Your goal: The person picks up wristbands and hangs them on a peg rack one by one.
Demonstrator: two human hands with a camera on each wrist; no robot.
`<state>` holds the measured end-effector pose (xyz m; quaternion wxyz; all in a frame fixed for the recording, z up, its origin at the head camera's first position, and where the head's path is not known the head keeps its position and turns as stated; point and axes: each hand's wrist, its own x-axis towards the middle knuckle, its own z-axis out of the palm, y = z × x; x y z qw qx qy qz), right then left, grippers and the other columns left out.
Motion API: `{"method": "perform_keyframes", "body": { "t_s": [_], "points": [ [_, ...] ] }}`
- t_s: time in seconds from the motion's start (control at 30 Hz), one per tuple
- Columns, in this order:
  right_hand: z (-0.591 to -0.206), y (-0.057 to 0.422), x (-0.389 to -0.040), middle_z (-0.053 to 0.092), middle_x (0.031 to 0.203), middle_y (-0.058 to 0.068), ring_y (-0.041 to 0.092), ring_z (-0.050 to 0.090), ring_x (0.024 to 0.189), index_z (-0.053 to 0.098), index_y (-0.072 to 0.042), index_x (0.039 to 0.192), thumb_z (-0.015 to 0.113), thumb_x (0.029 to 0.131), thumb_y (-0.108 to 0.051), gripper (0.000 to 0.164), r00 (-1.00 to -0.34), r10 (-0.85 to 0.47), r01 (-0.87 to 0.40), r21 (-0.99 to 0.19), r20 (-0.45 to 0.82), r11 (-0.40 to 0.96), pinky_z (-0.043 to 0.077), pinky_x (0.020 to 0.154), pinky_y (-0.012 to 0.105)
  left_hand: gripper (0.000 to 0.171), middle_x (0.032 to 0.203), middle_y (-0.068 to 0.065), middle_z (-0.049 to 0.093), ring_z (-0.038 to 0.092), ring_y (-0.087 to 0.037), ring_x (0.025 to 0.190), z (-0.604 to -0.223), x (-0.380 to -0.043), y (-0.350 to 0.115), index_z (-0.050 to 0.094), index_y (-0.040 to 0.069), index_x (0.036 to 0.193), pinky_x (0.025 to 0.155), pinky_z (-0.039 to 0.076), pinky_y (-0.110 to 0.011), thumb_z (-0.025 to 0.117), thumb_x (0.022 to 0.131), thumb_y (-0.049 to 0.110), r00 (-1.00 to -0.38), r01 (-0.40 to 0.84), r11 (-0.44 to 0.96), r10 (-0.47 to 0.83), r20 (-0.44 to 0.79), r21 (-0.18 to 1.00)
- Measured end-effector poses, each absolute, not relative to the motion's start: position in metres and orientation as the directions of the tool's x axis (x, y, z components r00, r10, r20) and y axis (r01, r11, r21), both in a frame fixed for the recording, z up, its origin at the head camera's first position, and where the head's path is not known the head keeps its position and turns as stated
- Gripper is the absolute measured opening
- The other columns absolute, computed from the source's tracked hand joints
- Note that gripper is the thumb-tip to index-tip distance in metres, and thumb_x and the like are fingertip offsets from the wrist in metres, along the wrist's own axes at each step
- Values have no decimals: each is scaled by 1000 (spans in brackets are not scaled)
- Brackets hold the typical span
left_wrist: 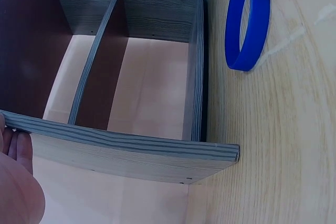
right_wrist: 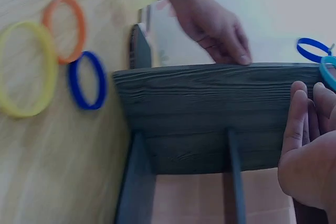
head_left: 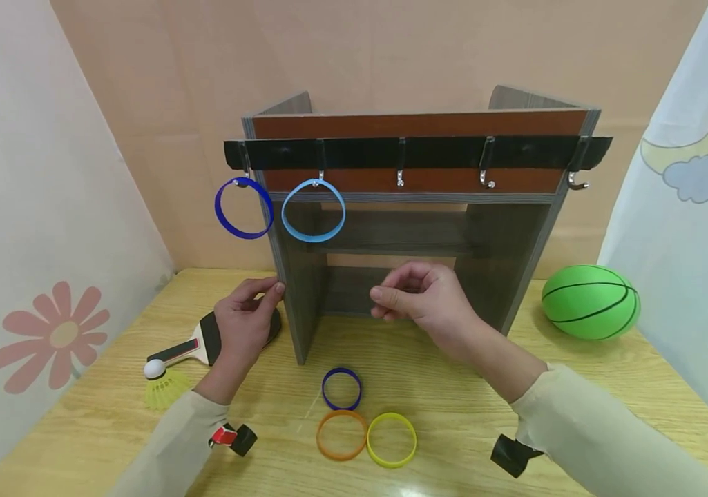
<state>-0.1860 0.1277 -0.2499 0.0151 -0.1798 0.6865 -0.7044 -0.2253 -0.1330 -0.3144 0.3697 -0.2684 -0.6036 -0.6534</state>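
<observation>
My left hand [head_left: 244, 317] holds the front edge of the left side panel of a dark grey wooden shelf [head_left: 291, 304], thumb at the edge and fingers against the outer face. In front of the shelf's opening is my right hand [head_left: 431, 297], its fingers loosely bent with nothing between them. A dark blue wristband [head_left: 222, 214] hangs from the leftmost hook, and a light blue wristband [head_left: 342, 214] from the hook beside it. On the table lie another dark blue wristband [head_left: 358, 390], an orange wristband [head_left: 319, 436] and a yellow wristband [head_left: 414, 442].
A black strip [head_left: 360, 153] across the shelf's top carries several metal hooks; the middle hook [head_left: 400, 179] bears no band. Left of the shelf lie a table tennis bat [head_left: 207, 338] and a yellow shuttlecock [head_left: 164, 388]. A green ball [head_left: 590, 302] rests at the right.
</observation>
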Motion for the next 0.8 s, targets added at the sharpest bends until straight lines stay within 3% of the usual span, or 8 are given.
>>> {"method": "perform_keyframes", "body": {
  "t_s": [0.37,0.53,0.8],
  "points": [
    [-311,154,-175,66,82,14,29,64,75,65,4,92,74,83,-9,18,-949,-297,-173,-964,107,204,56,69,44,7,79,-19,65,65,-11,74,-316,-226,-133,62,-23,87,68,54,-20,61,80,-22,-592,800,-1,-159,790,600],
    [-337,166,-167,63,84,10,27,63,76,62,7,97,70,83,-5,20,-926,-375,-150,-946,33,287,56,65,44,7,79,-18,66,66,-10,73,-316,-225,-133,63,-22,87,67,54,-20,61,80,-22,-597,795,10,-160,786,606],
    [-361,170,-161,61,80,7,18,58,66,63,8,95,70,81,-2,18,-898,-438,-116,-940,-38,320,53,55,30,7,79,-17,66,66,-10,73,-313,-224,-131,63,-22,87,67,54,-19,60,80,-23,-585,806,-9,-161,795,591]
  ]
}}
